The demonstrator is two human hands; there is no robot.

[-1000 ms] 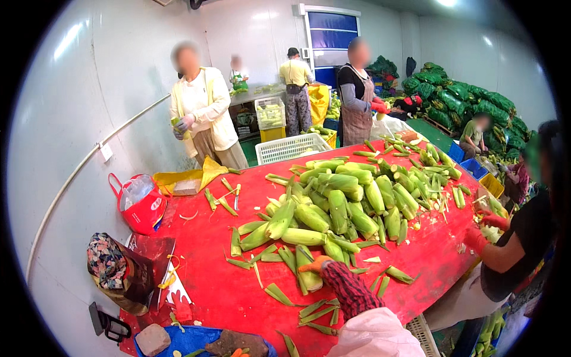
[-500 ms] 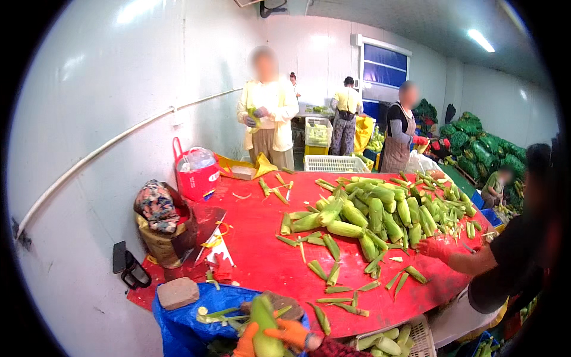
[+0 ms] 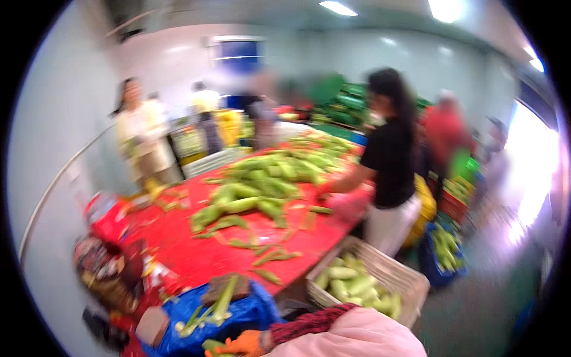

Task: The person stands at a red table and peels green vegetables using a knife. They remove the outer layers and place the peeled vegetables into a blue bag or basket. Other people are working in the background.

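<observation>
My right hand [image 3: 245, 343], in an orange glove, is at the lower edge with its fingers closed round a green ear of corn [image 3: 215, 346]. The picture cuts off most of that ear, and motion blurs it. My left hand does not show. Beside the right hand, blue plastic sheeting [image 3: 259, 306] covers the near corner, with a dark brick-like block [image 3: 229, 287] and a paler block [image 3: 152, 325] on it. Cut husk leaves [image 3: 223, 300] lie across the sheeting.
A red-topped table [image 3: 172, 238] bears a heap of corn ears [image 3: 262, 178] and loose husks. To the right stands a pale crate [image 3: 410, 291] of ears. A person in black [image 3: 389, 149] works at the table's right side; a blue crate [image 3: 425, 256] stands behind.
The view has swung right, bringing the pale crate and the doorway side into sight. My left hand, earlier on the ear with the right, has left the picture. The ear is lower.
</observation>
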